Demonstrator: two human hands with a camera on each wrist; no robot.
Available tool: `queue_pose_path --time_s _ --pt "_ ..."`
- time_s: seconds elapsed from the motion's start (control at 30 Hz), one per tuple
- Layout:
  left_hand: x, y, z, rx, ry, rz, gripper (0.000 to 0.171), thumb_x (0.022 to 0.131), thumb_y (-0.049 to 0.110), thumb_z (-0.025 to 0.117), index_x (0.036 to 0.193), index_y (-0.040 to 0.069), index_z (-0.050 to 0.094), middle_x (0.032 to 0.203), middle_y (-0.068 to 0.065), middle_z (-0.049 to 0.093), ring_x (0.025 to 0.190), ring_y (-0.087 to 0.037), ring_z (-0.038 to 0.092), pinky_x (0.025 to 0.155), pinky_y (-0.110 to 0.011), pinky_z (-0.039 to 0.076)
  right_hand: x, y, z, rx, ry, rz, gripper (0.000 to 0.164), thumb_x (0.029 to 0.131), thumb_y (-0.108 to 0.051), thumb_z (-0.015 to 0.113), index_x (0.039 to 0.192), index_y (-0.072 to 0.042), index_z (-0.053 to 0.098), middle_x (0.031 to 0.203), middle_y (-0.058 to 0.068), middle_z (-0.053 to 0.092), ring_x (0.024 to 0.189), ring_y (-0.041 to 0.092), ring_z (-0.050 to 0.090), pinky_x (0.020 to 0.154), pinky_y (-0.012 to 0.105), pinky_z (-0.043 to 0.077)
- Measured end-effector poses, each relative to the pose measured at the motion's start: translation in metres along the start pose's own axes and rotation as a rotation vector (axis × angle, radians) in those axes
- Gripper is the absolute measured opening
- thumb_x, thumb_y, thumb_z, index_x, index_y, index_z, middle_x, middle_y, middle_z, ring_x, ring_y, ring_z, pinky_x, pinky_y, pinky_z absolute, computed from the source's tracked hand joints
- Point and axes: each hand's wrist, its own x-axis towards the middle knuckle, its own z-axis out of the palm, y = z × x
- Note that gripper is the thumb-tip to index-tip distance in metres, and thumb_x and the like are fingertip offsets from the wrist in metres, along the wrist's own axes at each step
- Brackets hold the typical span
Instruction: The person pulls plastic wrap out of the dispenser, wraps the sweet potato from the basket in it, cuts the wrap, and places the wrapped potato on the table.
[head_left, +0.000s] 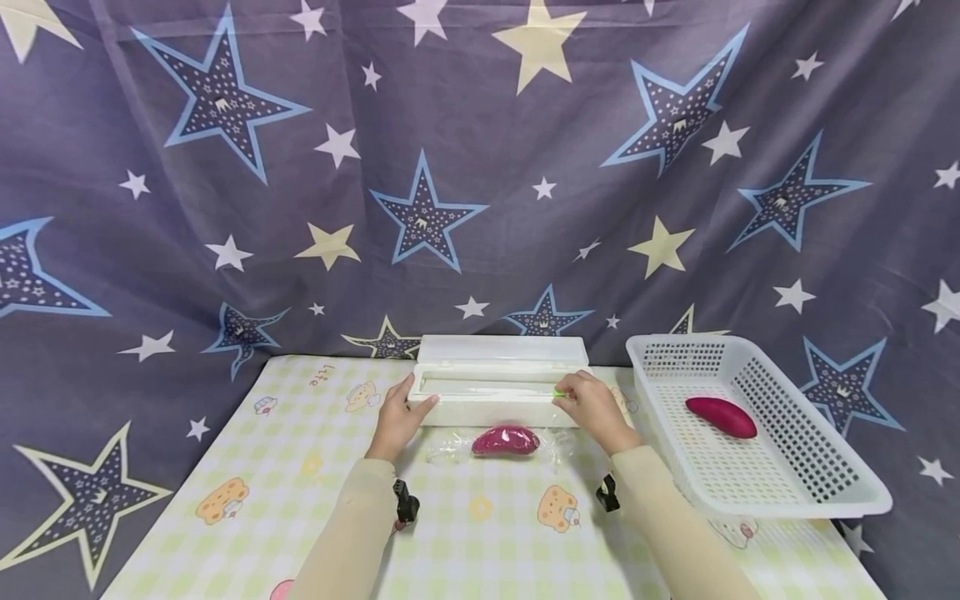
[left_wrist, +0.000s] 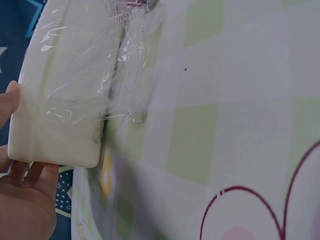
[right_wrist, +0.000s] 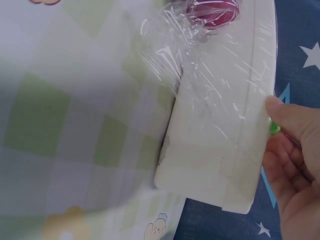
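A white cling film dispenser (head_left: pixel 491 410) stands on the table, lid raised at the back. My left hand (head_left: pixel 395 418) grips its left end, the thumb on the front edge. At the right end, my right hand (head_left: pixel 595 410) pinches a small green slider (right_wrist: pixel 274 127) on the dispenser's edge. Clear cling film (left_wrist: pixel 131 75) hangs down the dispenser's front and spreads on the tablecloth. Wrapped in this film, a purple-red sweet potato (head_left: pixel 506 441) lies in front of the dispenser, between my forearms.
A white plastic basket (head_left: pixel 798 504) stands on the right, holding another purple-red sweet potato (head_left: pixel 722 417). The table wears a green-and-white checked cloth (head_left: pixel 247 550) with bear prints. Behind it hangs a dark star-patterned curtain (head_left: pixel 495 242).
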Motion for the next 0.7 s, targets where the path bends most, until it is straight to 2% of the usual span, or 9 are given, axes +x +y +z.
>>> queue_pose_path --time_s 0.5,0.7 --pt "-0.0003 0.0016 0.0009 -0.01 -0.002 0.002 0.081 0.096 0.035 0.069 0.157 0.003 0.027 0.156 -0.022 0.029 0.142 -0.041 0.032 0.116 -0.051 0.028 0.0024 0.0048 -0.0029 -0.016 -0.054 -0.1 0.017 0.082 -0.006 0.082 0.098 -0.01 0.075 0.095 0.002 0.071 0.076 0.016 0.063 0.071 0.035 0.055" --pt "0.0001 0.0031 0.001 -0.008 -0.009 -0.004 0.081 0.096 0.036 0.069 0.157 0.004 0.027 0.156 -0.022 0.029 0.141 -0.041 0.033 0.116 -0.05 0.029 0.0042 0.0029 -0.0055 -0.014 -0.103 -0.153 0.026 0.084 -0.002 0.079 0.107 -0.013 0.076 0.107 0.003 0.073 0.082 0.018 0.067 0.074 0.037 0.057"
